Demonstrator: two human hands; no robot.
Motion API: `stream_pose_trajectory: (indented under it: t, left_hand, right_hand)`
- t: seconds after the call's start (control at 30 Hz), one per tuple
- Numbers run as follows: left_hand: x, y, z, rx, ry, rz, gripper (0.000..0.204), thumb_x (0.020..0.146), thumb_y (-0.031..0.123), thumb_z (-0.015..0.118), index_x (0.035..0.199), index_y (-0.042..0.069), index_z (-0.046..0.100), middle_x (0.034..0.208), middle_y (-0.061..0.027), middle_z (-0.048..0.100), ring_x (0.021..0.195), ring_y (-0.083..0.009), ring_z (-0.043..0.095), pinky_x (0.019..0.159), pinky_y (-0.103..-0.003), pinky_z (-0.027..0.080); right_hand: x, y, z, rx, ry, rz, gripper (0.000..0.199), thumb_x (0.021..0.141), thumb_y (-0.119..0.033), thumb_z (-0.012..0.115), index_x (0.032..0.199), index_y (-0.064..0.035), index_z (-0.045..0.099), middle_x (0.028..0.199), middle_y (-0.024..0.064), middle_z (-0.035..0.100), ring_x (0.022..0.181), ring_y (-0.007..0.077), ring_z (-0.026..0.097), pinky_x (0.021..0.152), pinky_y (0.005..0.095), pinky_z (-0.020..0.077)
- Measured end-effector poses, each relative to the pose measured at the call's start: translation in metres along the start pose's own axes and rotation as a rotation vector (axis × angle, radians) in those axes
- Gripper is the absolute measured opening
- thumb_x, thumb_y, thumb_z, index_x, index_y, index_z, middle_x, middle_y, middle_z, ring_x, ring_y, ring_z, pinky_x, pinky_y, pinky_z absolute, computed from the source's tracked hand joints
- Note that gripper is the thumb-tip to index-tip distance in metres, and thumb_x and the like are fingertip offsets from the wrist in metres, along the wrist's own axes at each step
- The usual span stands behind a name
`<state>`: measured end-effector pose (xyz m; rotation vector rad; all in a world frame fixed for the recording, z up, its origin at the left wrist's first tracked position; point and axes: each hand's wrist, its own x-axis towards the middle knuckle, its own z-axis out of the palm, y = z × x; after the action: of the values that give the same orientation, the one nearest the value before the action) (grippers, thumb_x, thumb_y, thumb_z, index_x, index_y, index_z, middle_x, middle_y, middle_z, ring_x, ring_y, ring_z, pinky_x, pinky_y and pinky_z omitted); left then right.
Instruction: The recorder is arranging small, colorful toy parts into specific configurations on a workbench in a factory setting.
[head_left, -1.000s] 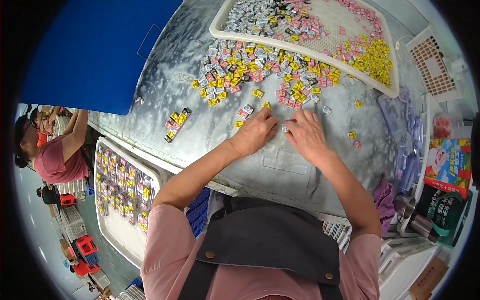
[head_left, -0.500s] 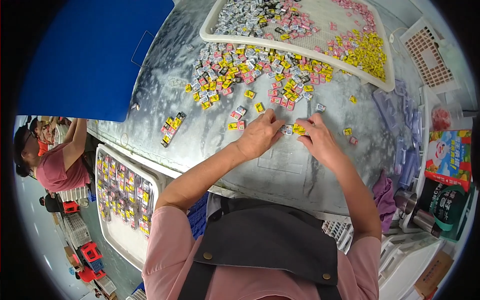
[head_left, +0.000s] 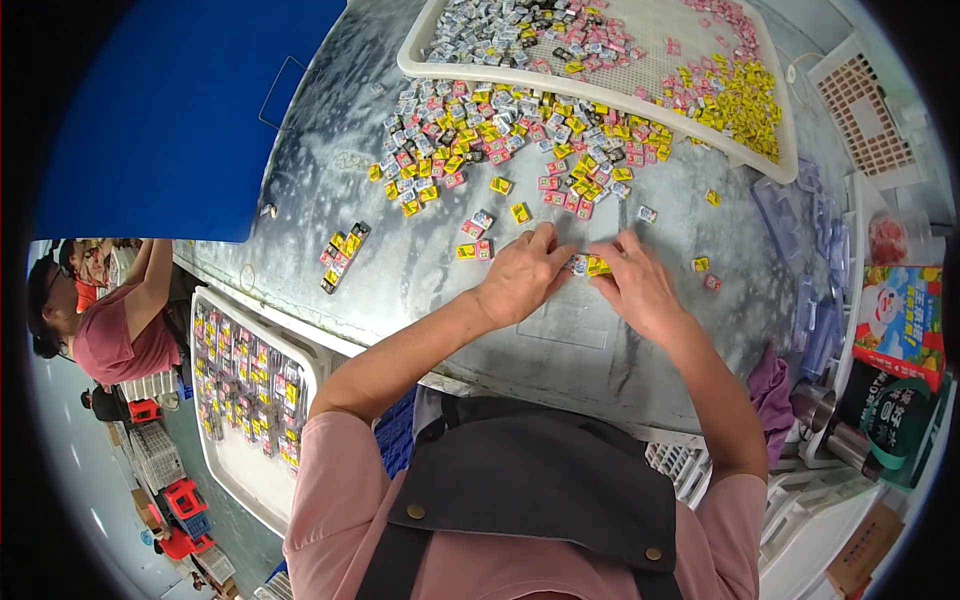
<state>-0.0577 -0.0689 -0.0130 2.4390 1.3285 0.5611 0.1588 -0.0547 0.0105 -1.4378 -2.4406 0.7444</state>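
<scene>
On the grey table, a short row of small box-shaped packs lies between my hands. A white-and-blue pack (head_left: 579, 265) and a yellow pack (head_left: 598, 266) show in it. My left hand (head_left: 522, 272) is closed, its thumb and forefinger at the row's left end; what else they cover is hidden. The fingers of my right hand (head_left: 640, 288) pinch the yellow pack from the right. Left of my left hand lie a small cluster of pink, yellow and white packs (head_left: 474, 250) and a block of packs (head_left: 343, 258). A loose yellow pack (head_left: 519, 212) sits just beyond my left knuckles.
A heap of mixed packs (head_left: 430, 150) spreads below a large white tray (head_left: 590, 84) of more packs. Clear plastic cases (head_left: 822, 320) lie at the right. A white tray of filled clear cases (head_left: 245, 470) stands lower left. Another person (head_left: 125, 325) works at far left.
My hands and the packs between them sit slightly lower in view, with the white-and-blue pack nearer the yellow one. Both hands keep their grip. The table scene has shifted a little.
</scene>
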Motion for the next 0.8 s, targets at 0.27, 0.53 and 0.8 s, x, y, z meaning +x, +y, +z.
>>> stream_pose_trajectory:
  t: [0.27, 0.53, 0.8]
  left_hand:
    - [0.001, -0.006, 0.000, -0.038, -0.033, 0.035, 0.033, 0.086, 0.013, 0.070, 0.117, 0.003, 0.064, 0.100, -0.0148, 0.054, 0.089, -0.0332, 0.063, 0.079, -0.042, 0.054]
    - [-0.002, 0.001, -0.003, -0.010, -0.062, 0.007, 0.028, 0.088, 0.014, 0.071, 0.114, 0.005, 0.065, 0.101, -0.0140, 0.055, 0.091, -0.0330, 0.063, 0.078, -0.042, 0.055]
    - [-0.011, 0.011, 0.000, 0.036, -0.082, -0.023, 0.029, 0.087, 0.016, 0.072, 0.114, 0.007, 0.065, 0.103, -0.0134, 0.056, 0.092, -0.0331, 0.064, 0.077, -0.043, 0.055]
  right_hand:
    - [0.004, -0.001, 0.007, -0.089, 0.005, -0.055, 0.031, 0.085, -0.014, 0.074, 0.115, -0.0127, 0.066, 0.106, 0.0102, 0.054, 0.094, 0.0337, 0.063, 0.080, 0.0455, 0.0532]
    - [-0.004, -0.003, 0.009, -0.071, 0.038, -0.060, 0.029, 0.084, -0.015, 0.075, 0.111, -0.0106, 0.067, 0.104, 0.0105, 0.055, 0.092, 0.0332, 0.063, 0.078, 0.0452, 0.0528]
    - [-0.018, -0.010, 0.010, -0.060, 0.066, -0.059, 0.028, 0.085, -0.019, 0.076, 0.110, -0.0117, 0.067, 0.104, 0.0089, 0.056, 0.093, 0.0317, 0.063, 0.079, 0.0449, 0.0530]
